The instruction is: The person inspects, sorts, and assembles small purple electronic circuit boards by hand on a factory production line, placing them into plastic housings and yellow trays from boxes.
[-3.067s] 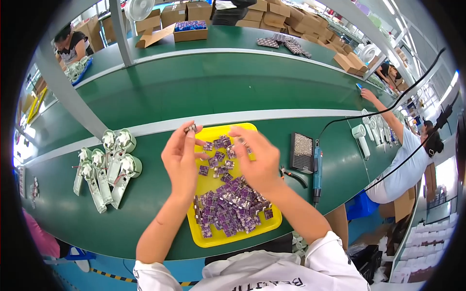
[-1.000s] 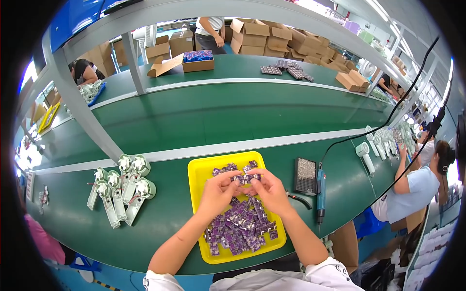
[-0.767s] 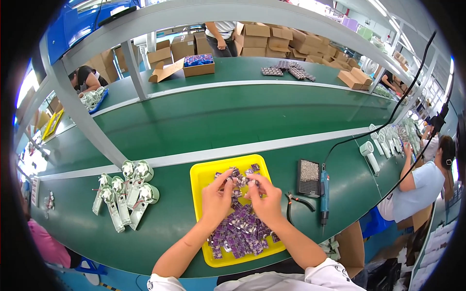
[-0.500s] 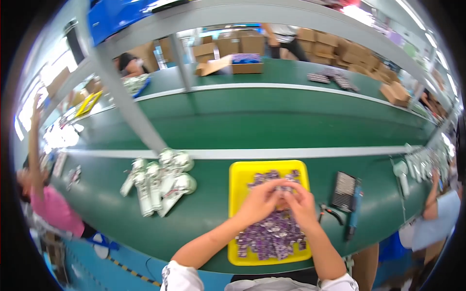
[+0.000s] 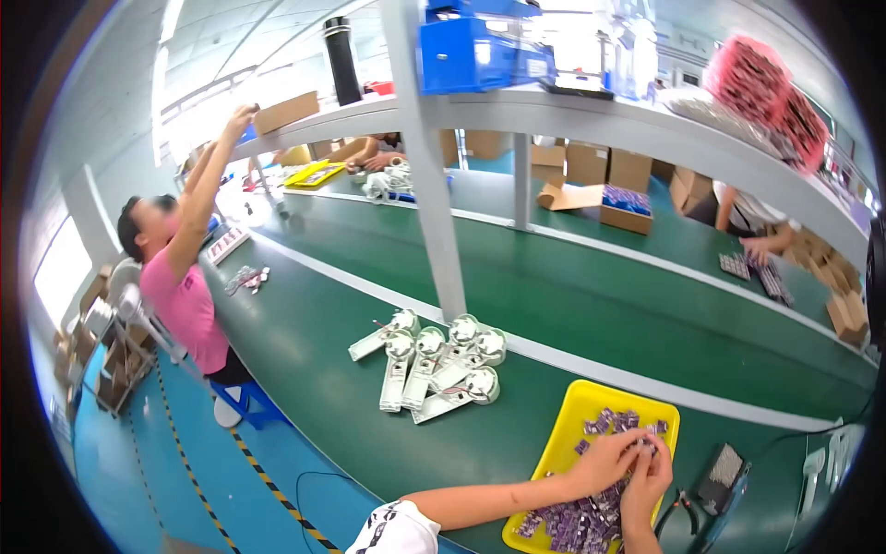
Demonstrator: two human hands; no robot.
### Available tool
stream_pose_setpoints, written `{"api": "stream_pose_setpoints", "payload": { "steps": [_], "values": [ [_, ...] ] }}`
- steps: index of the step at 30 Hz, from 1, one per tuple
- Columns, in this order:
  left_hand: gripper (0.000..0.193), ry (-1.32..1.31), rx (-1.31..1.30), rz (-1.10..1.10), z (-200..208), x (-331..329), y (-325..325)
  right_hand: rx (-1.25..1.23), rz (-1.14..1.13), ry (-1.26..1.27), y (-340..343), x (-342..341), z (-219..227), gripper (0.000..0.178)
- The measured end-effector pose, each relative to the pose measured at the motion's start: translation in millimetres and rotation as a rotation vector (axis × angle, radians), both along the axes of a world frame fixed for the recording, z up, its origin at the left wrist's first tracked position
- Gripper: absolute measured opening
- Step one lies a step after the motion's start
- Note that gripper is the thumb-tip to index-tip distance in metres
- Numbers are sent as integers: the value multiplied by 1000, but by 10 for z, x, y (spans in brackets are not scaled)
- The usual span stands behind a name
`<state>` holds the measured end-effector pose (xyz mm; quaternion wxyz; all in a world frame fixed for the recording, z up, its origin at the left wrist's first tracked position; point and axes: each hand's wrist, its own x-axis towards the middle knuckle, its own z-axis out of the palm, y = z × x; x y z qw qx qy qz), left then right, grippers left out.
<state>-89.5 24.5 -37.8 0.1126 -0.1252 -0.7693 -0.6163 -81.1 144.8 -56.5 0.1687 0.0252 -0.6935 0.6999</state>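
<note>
The yellow tray (image 5: 566, 429) lies on the green desk (image 5: 318, 346), and both hands are meeting above its right part. The fingers of the left hand (image 5: 602, 462) and of the right hand (image 5: 648, 485) are bent together and pinch a small circuit board (image 5: 646, 445), which is mostly hidden, so I cannot tell its exact position in them. Inside the tray, a heap of purple boards (image 5: 577, 517) fills the near end, partly covered by the left forearm, while some loose boards (image 5: 604, 422) are spread at the far end. Just beside the tray, on its right, there are pliers (image 5: 690, 522) with dark handles, then a black box (image 5: 722, 477) with small metal pieces, and next to this box a blue-green power screwdriver (image 5: 724, 519). To the left of the tray, a group of pale device bodies (image 5: 434, 365) with round heads lies on the desk. Well apart from the tray, at far left, a co-worker (image 5: 185, 300) in pink raises both arms toward a shelf. Beyond the tray, on the far side, stands an open carton (image 5: 626, 219) with blue packs.
</note>
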Motion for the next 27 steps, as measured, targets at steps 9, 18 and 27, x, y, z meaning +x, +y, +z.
{"api": "stream_pose_setpoints", "payload": {
  "steps": [9, 18, 27],
  "values": [
    [19, -22, 213, 228, 445, 142, -269, 747, -38, 539, -85, 25, 768, 19],
    [31, -163, 111, -112, 180, -269, -522, 845, 276, 252, 647, -125, 683, 38],
    [38, 109, 107, -196, 512, 150, -334, 845, 347, 186, 562, -70, 319, 50]
  ]
}}
